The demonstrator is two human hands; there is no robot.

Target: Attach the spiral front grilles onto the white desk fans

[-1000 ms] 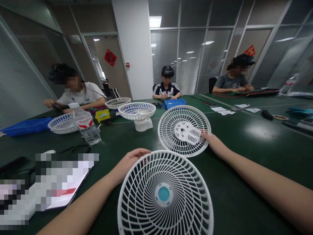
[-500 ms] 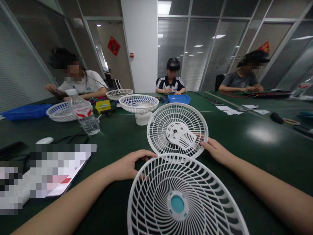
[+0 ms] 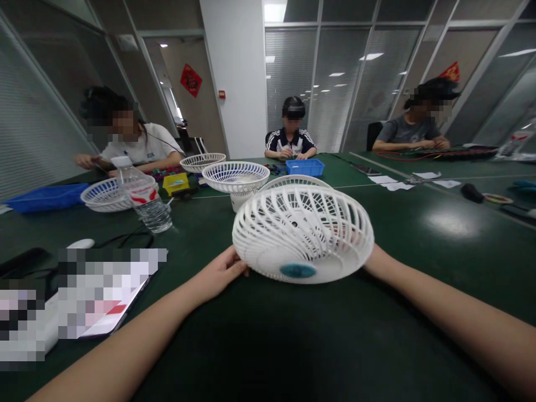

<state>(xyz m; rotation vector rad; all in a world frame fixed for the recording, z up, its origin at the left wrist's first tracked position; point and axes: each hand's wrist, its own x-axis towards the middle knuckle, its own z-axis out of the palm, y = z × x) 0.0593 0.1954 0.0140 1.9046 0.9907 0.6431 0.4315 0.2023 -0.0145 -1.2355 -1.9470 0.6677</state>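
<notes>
Work in hand, by judgement: lining up two round grilles, one before the other. At centre, raised in front of the wearer and tilted, hub low and open side away: a white plastic spiral-ribbed grille with a flat teal disc at its hub. Just behind, largely screened by the ribs: a white plastic rear grille, top rim showing above. Rim contact between the two: cannot tell. Judged requirement for a next move: steady support of both, rims squared before any pressing.

Left hand: at the lower left edge of the spiral-ribbed grille, thumb toward the camera, other fingers partly hidden; apparently clamped on that rim. Forearm extended from lower left, low over the dark green tabletop. Right hand: behind the right edge of the same grille, partly visible through the ribs, near the rear grille; state of grip there: cannot tell. Forearm slanted in from lower right.
</notes>
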